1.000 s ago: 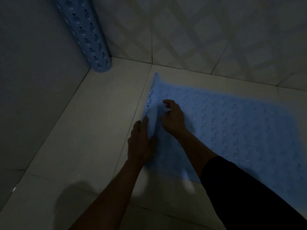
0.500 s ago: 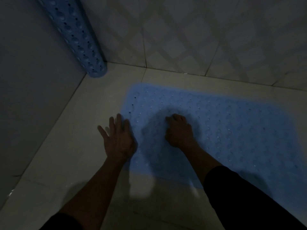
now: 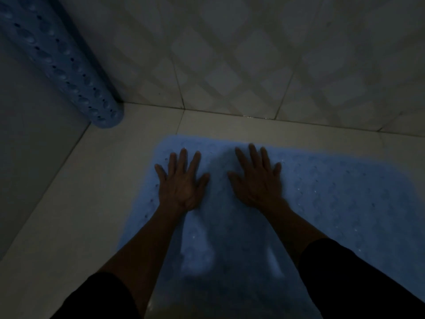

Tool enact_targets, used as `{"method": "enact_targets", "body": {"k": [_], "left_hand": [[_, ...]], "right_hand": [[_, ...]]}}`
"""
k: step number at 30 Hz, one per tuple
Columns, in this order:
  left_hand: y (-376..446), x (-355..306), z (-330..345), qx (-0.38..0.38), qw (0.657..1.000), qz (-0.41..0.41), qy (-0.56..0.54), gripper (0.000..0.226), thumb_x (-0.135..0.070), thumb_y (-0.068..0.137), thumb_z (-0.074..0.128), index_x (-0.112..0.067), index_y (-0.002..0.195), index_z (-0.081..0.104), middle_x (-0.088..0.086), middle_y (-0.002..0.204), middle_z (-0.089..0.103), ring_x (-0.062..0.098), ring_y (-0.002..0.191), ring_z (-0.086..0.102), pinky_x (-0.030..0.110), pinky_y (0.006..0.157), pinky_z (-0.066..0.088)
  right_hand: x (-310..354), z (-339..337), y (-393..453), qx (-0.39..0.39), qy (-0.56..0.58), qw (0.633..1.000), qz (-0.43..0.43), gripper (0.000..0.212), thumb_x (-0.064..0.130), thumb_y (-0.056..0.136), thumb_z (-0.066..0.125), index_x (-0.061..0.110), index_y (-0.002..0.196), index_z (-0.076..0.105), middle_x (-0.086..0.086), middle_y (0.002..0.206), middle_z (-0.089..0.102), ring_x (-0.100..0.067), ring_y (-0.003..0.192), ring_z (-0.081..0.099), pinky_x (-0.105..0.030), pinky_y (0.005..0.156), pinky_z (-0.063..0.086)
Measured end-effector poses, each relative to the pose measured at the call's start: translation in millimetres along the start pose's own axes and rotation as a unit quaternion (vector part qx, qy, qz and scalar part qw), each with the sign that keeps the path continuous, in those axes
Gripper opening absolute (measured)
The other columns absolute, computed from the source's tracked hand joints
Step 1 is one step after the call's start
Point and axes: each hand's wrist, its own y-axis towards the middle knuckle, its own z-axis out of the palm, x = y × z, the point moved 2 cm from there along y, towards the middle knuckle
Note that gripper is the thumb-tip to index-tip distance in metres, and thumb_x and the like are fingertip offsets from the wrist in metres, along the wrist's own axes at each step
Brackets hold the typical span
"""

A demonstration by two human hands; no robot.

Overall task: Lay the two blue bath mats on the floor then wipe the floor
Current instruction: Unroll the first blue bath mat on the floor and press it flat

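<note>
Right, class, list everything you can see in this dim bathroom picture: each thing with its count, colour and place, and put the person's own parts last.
Flat bath mat: one, light blue, spread on the floor, running off to the right.
Rolled bath mat: one, blue with holes, standing slanted in the far left corner, its end on the floor.
Floor: one, pale tiles, bare to the left of the flat mat.
Back wall: one, pale tiles with a diamond lattice, beyond the mat.
Left wall: one, plain grey, at the left.
Left hand: one, fingers spread, flat on the mat near its left edge.
Right hand: one, fingers spread, flat on the mat beside the left.
Sleeves: two, black, at the forearms.
</note>
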Motion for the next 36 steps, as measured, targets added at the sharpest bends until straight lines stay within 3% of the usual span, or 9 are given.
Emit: {"method": "enact_targets", "body": {"k": [4,10,17,22,27,33,36], "left_hand": [[14,6,15,-0.011,1.0,-0.004,0.006,0.067,-0.075,0.093,0.01,-0.051,0.152,-0.012,-0.005,0.165,-0.017,0.029,0.151,-0.021,0.068,0.113,-0.013],[10,5,24,-0.012,1.0,-0.012,0.014,0.067,-0.076,0.093,0.007,-0.052,0.15,-0.018,-0.01,0.164,-0.023,0.026,0.15,-0.025,0.067,0.114,-0.014],[14,2,21,-0.018,1.0,-0.008,0.016,0.069,-0.074,0.094,0.011,-0.047,0.154,-0.012,-0.011,0.165,-0.018,0.024,0.151,-0.023,0.072,0.113,-0.006],[13,3,22,-0.081,0.995,0.028,0.054,0.066,-0.068,0.098,0.024,-0.041,0.157,0.012,-0.001,0.167,0.008,0.03,0.154,-0.002,0.074,0.112,0.005],[17,6,27,-0.1,0.99,0.054,0.081,0.063,-0.064,0.097,0.032,-0.044,0.156,0.018,0.003,0.167,0.012,0.035,0.153,0.004,0.076,0.109,0.006],[20,3,21,-0.044,0.996,0.033,0.07,0.059,-0.067,0.099,0.019,-0.051,0.154,0.005,0.0,0.168,0.0,0.034,0.153,-0.006,0.08,0.105,0.005],[22,3,22,-0.016,0.998,0.013,0.057,0.058,-0.069,0.097,0.011,-0.056,0.151,-0.007,-0.004,0.167,-0.011,0.032,0.152,-0.016,0.081,0.105,-0.001]], "right_hand": [[-16,18,12,0.002,-0.04,0.999,-0.007,0.07,0.075,0.089,0.017,0.05,0.15,-0.004,0.011,0.163,-0.012,-0.022,0.149,-0.014,-0.065,0.114,-0.005],[-19,24,7,0.002,-0.056,0.998,-0.006,0.071,0.078,0.087,0.011,0.05,0.149,-0.009,0.012,0.162,-0.013,-0.019,0.149,-0.018,-0.061,0.115,-0.009],[-19,22,5,-0.023,-0.073,0.997,-0.014,0.069,0.074,0.092,0.02,0.046,0.152,-0.001,0.008,0.164,-0.007,-0.021,0.15,-0.01,-0.065,0.115,0.002],[-20,25,6,-0.037,-0.076,0.996,-0.041,0.067,0.068,0.095,0.025,0.041,0.154,0.006,0.002,0.165,-0.002,-0.027,0.151,-0.002,-0.067,0.114,0.006],[-20,29,10,-0.021,-0.081,0.996,-0.017,0.062,0.065,0.097,0.02,0.045,0.153,0.002,0.004,0.164,-0.003,-0.025,0.151,-0.004,-0.067,0.113,0.006],[-15,24,6,-0.054,-0.069,0.996,-0.033,0.059,0.06,0.099,0.028,0.041,0.153,0.016,0.002,0.164,0.005,-0.025,0.151,-0.001,-0.065,0.115,0.005],[-17,27,12,-0.012,-0.069,0.998,-0.009,0.058,0.063,0.097,0.017,0.048,0.151,0.002,0.007,0.164,-0.007,-0.021,0.15,-0.012,-0.062,0.116,-0.004]]}}
